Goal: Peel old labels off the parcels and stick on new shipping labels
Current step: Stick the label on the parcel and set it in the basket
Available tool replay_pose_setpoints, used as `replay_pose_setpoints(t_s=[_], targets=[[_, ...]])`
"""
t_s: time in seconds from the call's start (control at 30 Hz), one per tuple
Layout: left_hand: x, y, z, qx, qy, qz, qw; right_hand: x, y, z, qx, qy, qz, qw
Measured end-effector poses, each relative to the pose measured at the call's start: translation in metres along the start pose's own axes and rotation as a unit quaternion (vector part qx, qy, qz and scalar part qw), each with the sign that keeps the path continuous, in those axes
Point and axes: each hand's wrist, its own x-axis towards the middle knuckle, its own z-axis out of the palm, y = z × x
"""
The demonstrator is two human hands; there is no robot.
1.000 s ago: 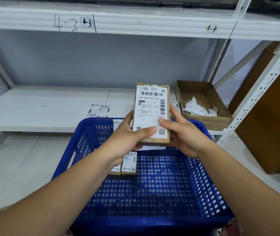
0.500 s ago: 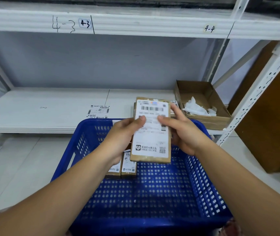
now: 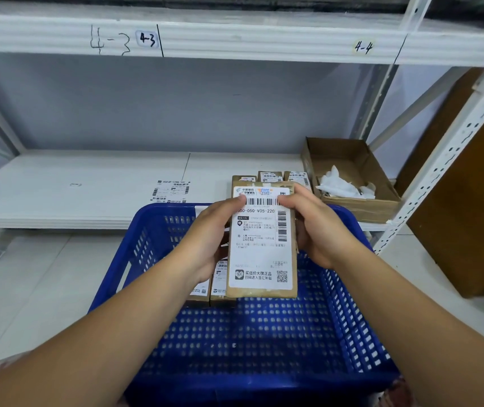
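I hold a flat brown cardboard parcel (image 3: 264, 292) over the blue basket (image 3: 349, 292). A white shipping label (image 3: 261, 248) covers most of its face. My left hand (image 3: 208, 239) grips the parcel's left side, thumb on the label's top left. My right hand (image 3: 317, 227) grips the right side, thumb on the label's top right near the barcode. Two small labelled parcels (image 3: 215, 292) lie in the basket under my left wrist. Three more labelled parcels (image 3: 273, 176) sit on the shelf behind the held one.
A sheet of loose labels (image 3: 171, 190) lies on the white lower shelf (image 3: 73, 186). An open cardboard box (image 3: 349, 177) with crumpled white backing paper (image 3: 340, 185) stands at the shelf's right end. A perforated white upright (image 3: 440, 168) and a brown panel (image 3: 470, 201) are at the right.
The parcel has dropped lower toward the basket and tilted flatter. Both thumbs have slid from the label's lower edge up to its top corners.
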Motion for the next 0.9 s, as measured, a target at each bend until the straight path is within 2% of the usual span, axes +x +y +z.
replay_pose_setpoints(t_s=[0.3,0.5,0.57,0.7,0.8,0.9], targets=[[0.004,0.0,-0.003,-0.022,0.025,0.009,0.999,0.003,0.004,0.004,-0.006,0.004,0.008,1.0],[0.014,0.002,-0.005,-0.019,0.057,0.028,0.998,0.008,0.003,-0.007,-0.069,-0.059,0.09,0.992],[0.018,-0.001,-0.004,-0.012,0.055,0.024,0.998,0.009,0.004,-0.011,-0.057,-0.036,0.085,0.994],[0.03,-0.014,-0.004,-0.011,0.012,-0.023,1.0,0.016,0.019,-0.013,-0.031,0.068,0.076,0.994],[0.043,-0.033,-0.008,-0.004,0.018,-0.057,0.998,0.024,0.04,-0.013,-0.038,0.133,0.085,0.987],[0.055,-0.051,-0.014,-0.006,0.037,-0.075,0.996,0.028,0.064,-0.012,-0.025,0.129,0.106,0.986]])
